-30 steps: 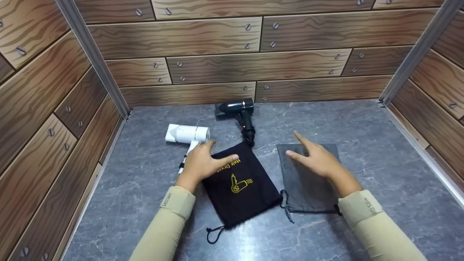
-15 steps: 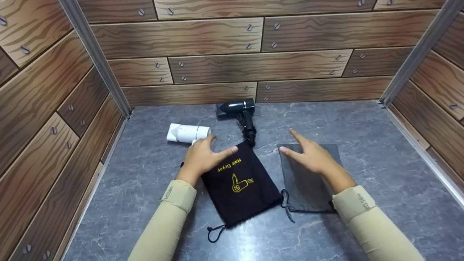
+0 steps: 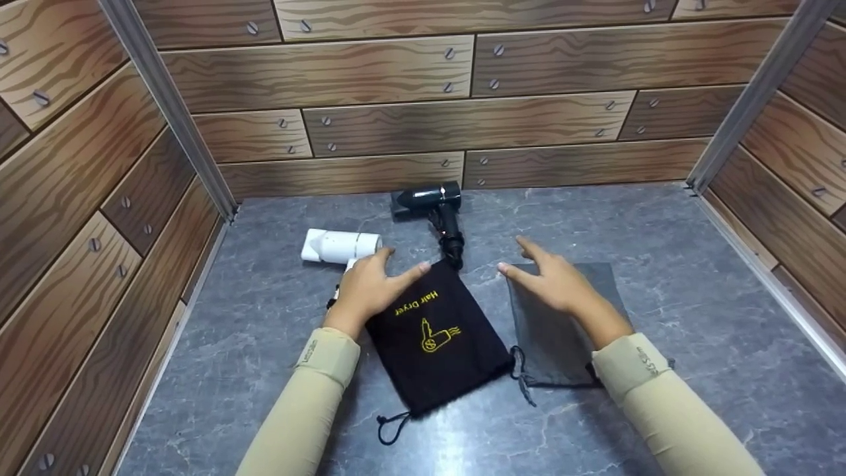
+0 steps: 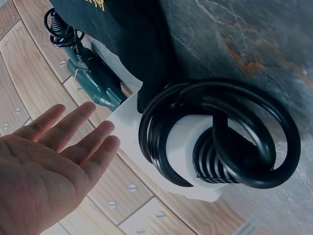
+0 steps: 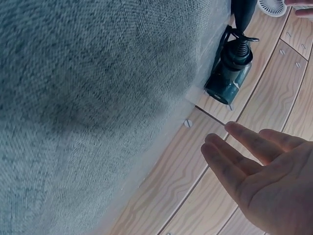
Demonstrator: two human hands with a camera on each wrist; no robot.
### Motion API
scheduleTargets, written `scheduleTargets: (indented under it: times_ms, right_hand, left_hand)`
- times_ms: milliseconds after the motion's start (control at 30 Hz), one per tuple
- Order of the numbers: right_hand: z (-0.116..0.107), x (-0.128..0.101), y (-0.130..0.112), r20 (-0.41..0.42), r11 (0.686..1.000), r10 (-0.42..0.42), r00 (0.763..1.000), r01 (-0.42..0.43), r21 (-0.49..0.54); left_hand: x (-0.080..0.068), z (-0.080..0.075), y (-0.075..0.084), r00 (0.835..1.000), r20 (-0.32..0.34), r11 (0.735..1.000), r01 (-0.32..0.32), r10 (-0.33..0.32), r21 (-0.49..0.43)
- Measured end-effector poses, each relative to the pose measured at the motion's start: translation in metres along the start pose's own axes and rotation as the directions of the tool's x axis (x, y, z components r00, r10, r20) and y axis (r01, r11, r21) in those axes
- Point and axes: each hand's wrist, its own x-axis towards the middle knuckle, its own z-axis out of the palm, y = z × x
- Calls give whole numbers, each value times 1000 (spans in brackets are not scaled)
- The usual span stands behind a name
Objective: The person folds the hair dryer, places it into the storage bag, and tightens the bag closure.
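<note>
Right hand [image 3: 558, 284] was shifted a bit further inward over the last second, toward the black pouch [image 3: 443, 360], while both pouches and both hair dryers were left where they'd been. That black pouch was laid flat and askew mid-tabletop [image 3: 700, 284], printed in yellow with "Hair Dryer" and a little dryer outline. Its left edge was partly overlapped, as seen from the head, by the left hand [image 3: 367, 291]. Its far corner was set right by the black cord [image 3: 453, 248] of the black hair dryer [image 3: 433, 198]; whether they touched couldn't be told.

Between it and the grey pouch [image 3: 548, 350] a strip of tabletop was left, wider at the far end and pretty much bridged at the near end by a grey drawstring [image 3: 523, 379]. Way more room was left beyond the grey pouch's right edge and to the left of the white hair dryer [image 3: 340, 246]. Both pouches were flattened out; their insides couldn't be seen.

Fingers on both hands were released and extended, thumbs held well apart, nothing gripped. The left ones [image 4: 73, 122] were held just beside the white dryer's handle, which was wrapped in a coiled cord [image 4: 151, 132]; the right hand was held over the grey pouch. Everything was boxed in by plank-patterned walls [image 3: 390, 125].
</note>
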Motion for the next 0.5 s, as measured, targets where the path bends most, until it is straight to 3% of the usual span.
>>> scheduleTargets:
  times_ms: [500]
  right_hand:
    - [11, 11, -5, -21, 995, -19, 1000, 21, 97]
  left_hand:
    - [6, -1, 7, 1000, 4, 1000, -9, 9, -5]
